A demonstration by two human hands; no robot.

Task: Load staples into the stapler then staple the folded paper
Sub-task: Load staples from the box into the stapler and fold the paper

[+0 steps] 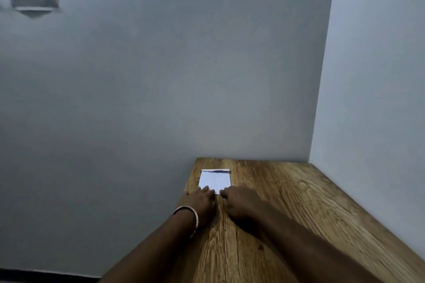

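Folded paper (215, 180): white, near-square, flat on wooden table (276, 213).
Far edge lifts slightly, showing a dark gap between layers. Left hand (200, 201), with bangle (194, 219) at the wrist, and right hand (239, 201) press fingertips on its near edge; each grip seems flat, clasping nothing, though blur obscures the fingers.

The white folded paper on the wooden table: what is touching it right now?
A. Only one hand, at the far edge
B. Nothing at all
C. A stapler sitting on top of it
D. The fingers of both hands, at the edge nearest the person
D: the left hand and right hand both rest their fingertips on the near edge of the white folded paper, which lies on the wooden table; no stapler is in view.
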